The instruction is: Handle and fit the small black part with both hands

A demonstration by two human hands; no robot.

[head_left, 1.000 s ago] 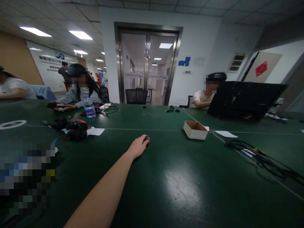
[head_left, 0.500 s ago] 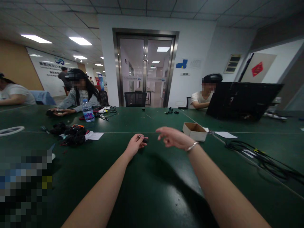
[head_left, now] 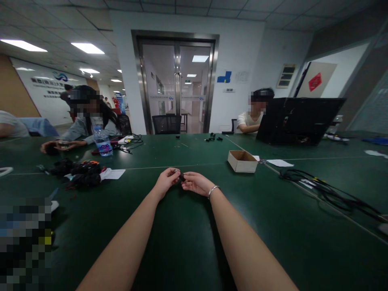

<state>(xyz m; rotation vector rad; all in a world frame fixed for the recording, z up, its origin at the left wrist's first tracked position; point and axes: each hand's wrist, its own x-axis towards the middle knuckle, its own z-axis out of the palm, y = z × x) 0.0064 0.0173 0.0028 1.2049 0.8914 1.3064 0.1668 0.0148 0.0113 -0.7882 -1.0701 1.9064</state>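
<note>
Near the middle of the green table (head_left: 184, 226), my left hand (head_left: 167, 182) is closed on a small black object (head_left: 182, 177). Beside it, my right hand (head_left: 197, 184), with a silver bracelet (head_left: 213, 191) on its wrist, has its fingers closed against the other side of the same object. The fingertips of both hands nearly meet around it. Its shape is mostly hidden by the fingers and too small to make out.
An open cardboard box (head_left: 242, 165) stands right of my hands. Black cables (head_left: 327, 190) lie farther right. Small black pieces (head_left: 214, 137) lie ahead. A water bottle (head_left: 104, 143) and black bundles (head_left: 81, 171) are left. People sit across the table, one behind a monitor (head_left: 300, 121).
My right hand has moved left to the black object and closed its fingers on it. My left hand still holds the object. The view has shifted slightly to the right.
</note>
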